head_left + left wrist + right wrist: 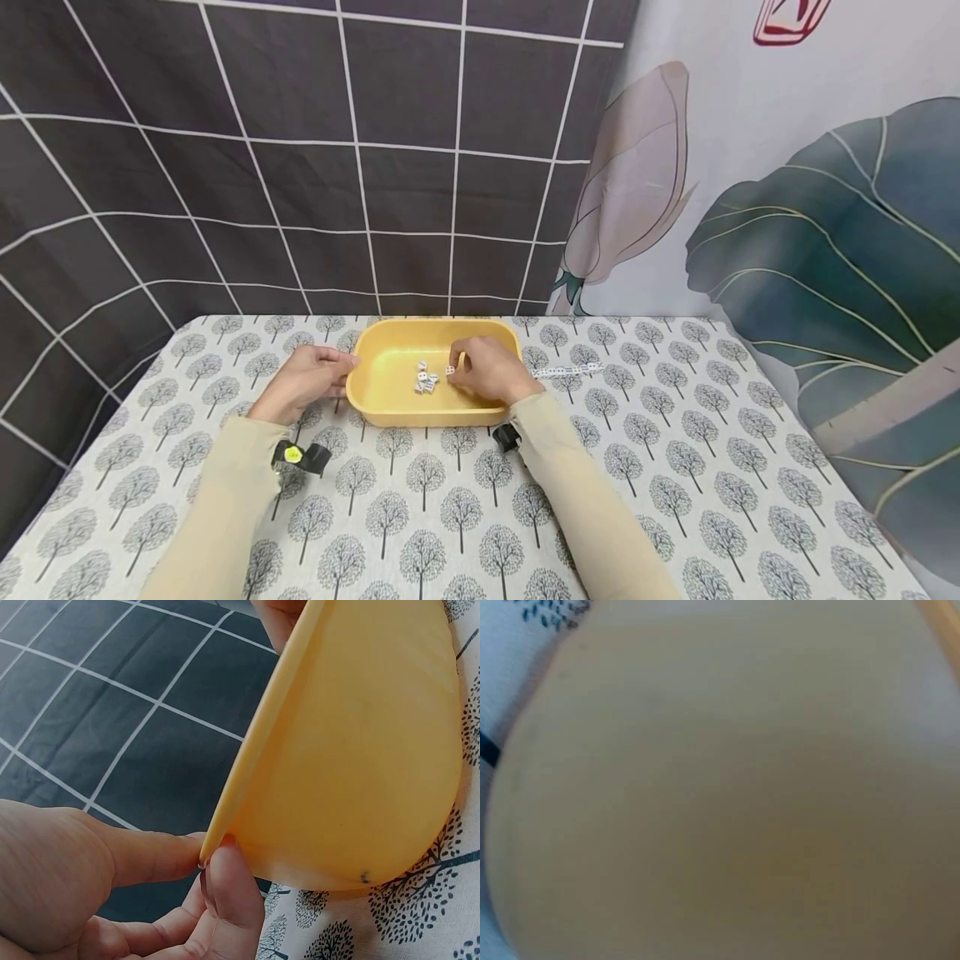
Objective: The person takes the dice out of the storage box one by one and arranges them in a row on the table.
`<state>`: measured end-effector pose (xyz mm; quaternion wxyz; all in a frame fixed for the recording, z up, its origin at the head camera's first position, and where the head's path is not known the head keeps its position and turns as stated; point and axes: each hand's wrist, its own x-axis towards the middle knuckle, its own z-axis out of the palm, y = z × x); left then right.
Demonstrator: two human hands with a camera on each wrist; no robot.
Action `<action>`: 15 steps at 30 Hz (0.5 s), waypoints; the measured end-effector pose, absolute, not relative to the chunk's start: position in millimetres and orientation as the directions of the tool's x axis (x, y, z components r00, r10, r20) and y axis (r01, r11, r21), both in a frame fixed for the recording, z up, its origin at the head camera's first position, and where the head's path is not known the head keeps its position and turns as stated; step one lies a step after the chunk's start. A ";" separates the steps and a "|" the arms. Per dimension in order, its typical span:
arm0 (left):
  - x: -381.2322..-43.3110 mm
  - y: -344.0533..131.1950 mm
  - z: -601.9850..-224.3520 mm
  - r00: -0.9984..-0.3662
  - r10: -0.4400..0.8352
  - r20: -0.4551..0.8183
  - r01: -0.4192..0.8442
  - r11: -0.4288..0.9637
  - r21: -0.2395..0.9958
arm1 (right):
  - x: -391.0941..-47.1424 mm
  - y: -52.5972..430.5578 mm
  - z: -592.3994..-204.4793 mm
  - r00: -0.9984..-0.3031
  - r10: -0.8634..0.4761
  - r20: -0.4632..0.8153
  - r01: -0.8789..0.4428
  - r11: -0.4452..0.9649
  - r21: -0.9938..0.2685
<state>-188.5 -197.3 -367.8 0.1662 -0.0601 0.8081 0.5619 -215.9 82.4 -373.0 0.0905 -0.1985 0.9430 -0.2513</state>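
A yellow oval basin [431, 419] stands on the cloth-covered table. My left hand [313, 379] pinches its left rim between thumb and finger, as the left wrist view shows close up on the basin wall [352, 765]. Inside, several small white dice [426, 383] lie loosely grouped near the middle of the floor. Just right of them, my right hand [487, 367] reaches down into the basin, curled fingers pinching a white die with red pips [451, 371]. The blurred basin wall [727, 787] fills most of the right wrist view, with that hand out of sight.
Beyond the basin's right side runs a straight row of white dice [570, 370] on the tree-print tablecloth [427, 492]. A dark grid-patterned curtain [300, 167] hangs behind the table, beside a flower-print curtain [787, 233] at the right.
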 end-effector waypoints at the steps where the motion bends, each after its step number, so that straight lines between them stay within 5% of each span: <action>1: -188.3 -197.3 -367.9 -0.938 0.089 -0.336 -0.284 0.363 0.888 | -215.9 83.0 -372.0 -0.905 -0.420 -0.065 -0.331 0.793 -0.511; 15: -188.2 -197.1 -367.9 -0.936 0.085 -0.341 -0.288 0.368 0.884 | -216.8 101.9 -354.5 -0.897 -0.441 0.008 -0.384 0.772 -0.506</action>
